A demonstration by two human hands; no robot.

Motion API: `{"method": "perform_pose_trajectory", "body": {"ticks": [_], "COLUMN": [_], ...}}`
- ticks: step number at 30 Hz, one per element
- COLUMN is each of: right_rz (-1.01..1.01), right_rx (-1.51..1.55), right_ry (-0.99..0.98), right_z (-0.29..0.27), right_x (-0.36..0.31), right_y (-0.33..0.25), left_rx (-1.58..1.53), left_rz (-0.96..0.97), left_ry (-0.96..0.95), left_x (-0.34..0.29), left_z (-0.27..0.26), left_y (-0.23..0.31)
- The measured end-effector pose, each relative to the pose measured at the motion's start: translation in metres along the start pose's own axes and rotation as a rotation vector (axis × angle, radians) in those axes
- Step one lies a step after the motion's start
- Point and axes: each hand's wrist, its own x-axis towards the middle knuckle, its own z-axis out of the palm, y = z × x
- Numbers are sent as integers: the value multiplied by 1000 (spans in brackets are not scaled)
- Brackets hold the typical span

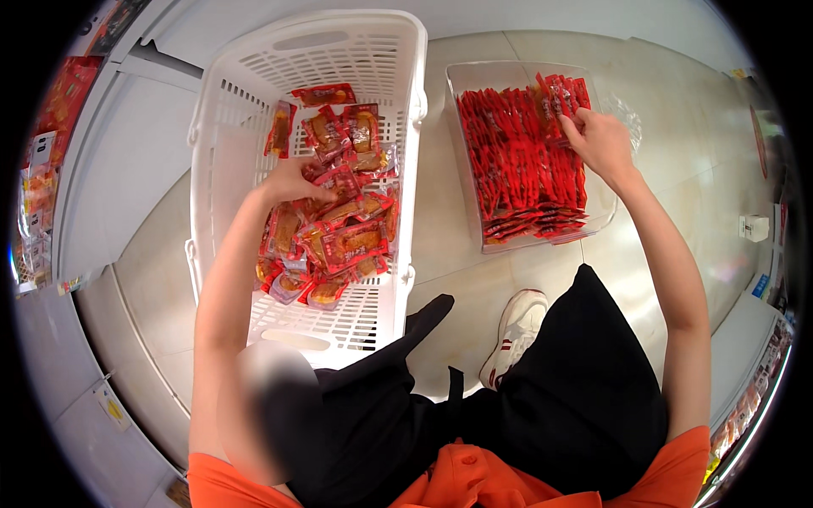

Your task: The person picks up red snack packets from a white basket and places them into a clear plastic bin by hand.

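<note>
Seemingly filling clear bin [603, 203] from white basket [222, 127], with right hand [600, 140] pinching red packet [555, 95], left hand [292, 182] of unclear grip; next probably needing upright placement at far right.

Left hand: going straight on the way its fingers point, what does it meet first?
The left hand would probably meet the red-edged food packet just ahead; whether they already touch is unclear.

The floor [461, 275] is way down under the right fingers [574, 131]. It has big, shiny, cream tiles with thin lines between them. Past the fingers is a plain white panel [525, 17]. Left of the left fingers [318, 192] is a pale cupboard [127, 152]. Far right of the right fingers, a full shelf [745, 339] has a bright light strip [759, 425].
</note>
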Motion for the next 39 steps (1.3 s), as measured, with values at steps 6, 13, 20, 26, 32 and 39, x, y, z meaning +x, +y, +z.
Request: {"method": "perform_pose_trajectory", "body": {"ticks": [6,13,20,26,32,39], "right_rz": [-26,-48,-143,-319,-325,-159], "right_rx": [43,374,1012,1411,1410,1714], "right_ry": [25,101,55,-296,-528,-778], "right_z": [-2,-36,-65,-41,-28,-15], "right_x": [0,8,28,37,58,67], "right_y": [-2,-32,-94,-153,-177,-147], "left_rx": [199,-558,-1024,-1144,-1233,-1246], "left_rz": [34,65,377,342,196,79], "left_ry": [-101,197,348,318,303,379], "left_x": [-4,-51,-105,-120,-126,-138], "left_z": [-4,-59,-90,-76,-67,-62], "left_y": [17,34,79,109,112,101]}}
